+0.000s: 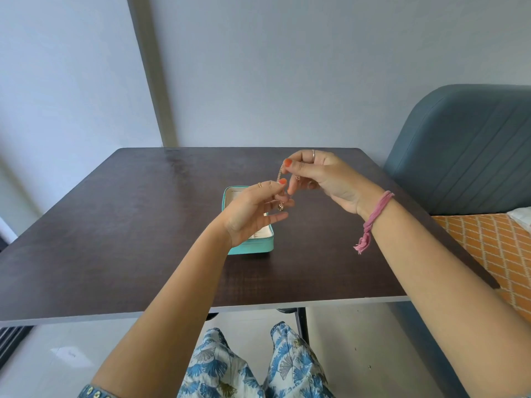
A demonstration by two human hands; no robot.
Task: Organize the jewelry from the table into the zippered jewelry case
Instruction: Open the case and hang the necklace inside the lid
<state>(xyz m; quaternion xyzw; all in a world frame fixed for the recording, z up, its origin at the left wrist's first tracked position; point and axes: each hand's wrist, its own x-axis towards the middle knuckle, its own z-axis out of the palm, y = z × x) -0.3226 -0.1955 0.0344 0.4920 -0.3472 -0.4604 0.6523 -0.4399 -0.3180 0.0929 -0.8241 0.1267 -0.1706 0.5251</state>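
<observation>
Two hands raised over a dark table (129, 225), both busy with one thin gold chain (279, 174). Right hand (321, 179) pinching the chain's upper end between thumb and forefinger, remaining fingers curled. Left hand (253, 211) pinching the chain lower down, thumb against forefinger, other fingers loosely spread. Small gold pendant (281, 206) dangling just beneath the left fingertips. Teal case (253, 248) open on the table directly below and behind the left hand, pale lining visible, contents mostly hidden. Pink thread band (373, 219) tied round the right wrist. Blue padded seat (465, 150) beside the table on the right.
</observation>
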